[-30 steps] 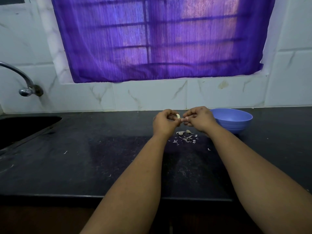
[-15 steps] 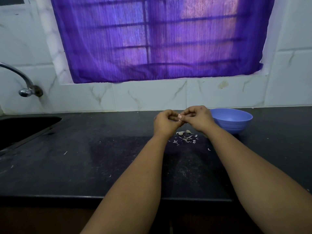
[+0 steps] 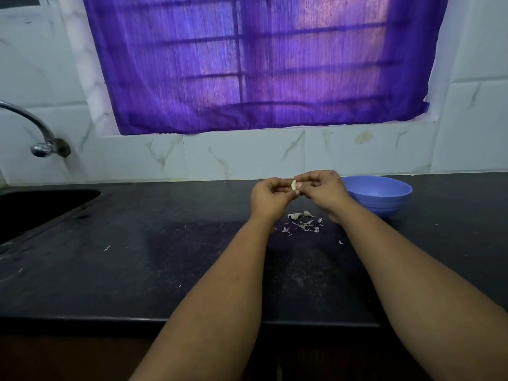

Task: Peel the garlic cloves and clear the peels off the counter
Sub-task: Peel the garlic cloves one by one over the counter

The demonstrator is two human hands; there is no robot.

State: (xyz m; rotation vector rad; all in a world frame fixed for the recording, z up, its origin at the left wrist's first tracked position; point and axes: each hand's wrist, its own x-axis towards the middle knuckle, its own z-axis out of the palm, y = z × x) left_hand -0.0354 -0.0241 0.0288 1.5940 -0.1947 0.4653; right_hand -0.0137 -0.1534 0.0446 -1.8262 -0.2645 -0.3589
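Head view: garlic clove pinched between both hands above counter.
Left hand and right hand each pinch it; long axis roughly upright; peels lie directly below, blue bowl nearer right hand.

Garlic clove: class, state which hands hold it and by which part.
Both hands pinch the garlic clove between fingertips: left hand at its left side, right hand at its right.

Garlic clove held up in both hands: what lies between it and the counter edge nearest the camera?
In the head view, a scatter of peels lies under the garlic clove; nearer, dark counter with stray flecks.
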